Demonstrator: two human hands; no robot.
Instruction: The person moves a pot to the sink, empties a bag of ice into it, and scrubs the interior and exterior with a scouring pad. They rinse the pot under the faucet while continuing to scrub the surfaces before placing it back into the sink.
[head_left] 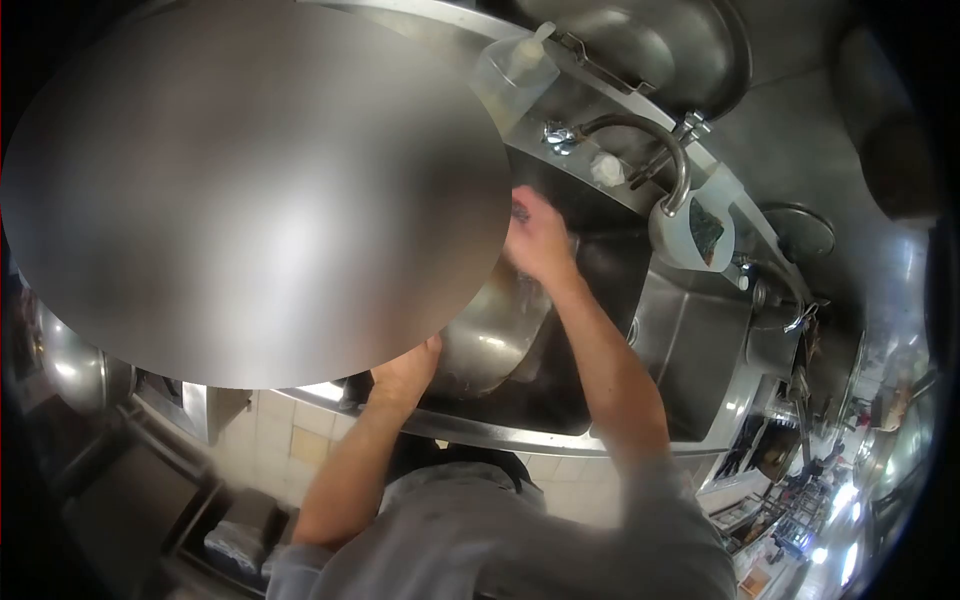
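Note:
A large round metal vessel (260,200), very close to the camera and blurred, fills the upper left. At its lower right rim is my left hand (405,372), gripping the edge, with the fingertips hidden behind the metal. My right hand (541,240) is at the vessel's right edge with its fingers curled. Something small and dark shows at those fingers, too little to name. Under my hands a metal basin (488,340) sits in the dark sink (560,395).
A curved faucet (672,140) reaches over a white container (690,235) at the right. A clear plastic container (512,75) stands behind the sink, near a white crumpled item (607,170). A large metal pan (670,50) is at the top. A second sink basin (695,350) lies right.

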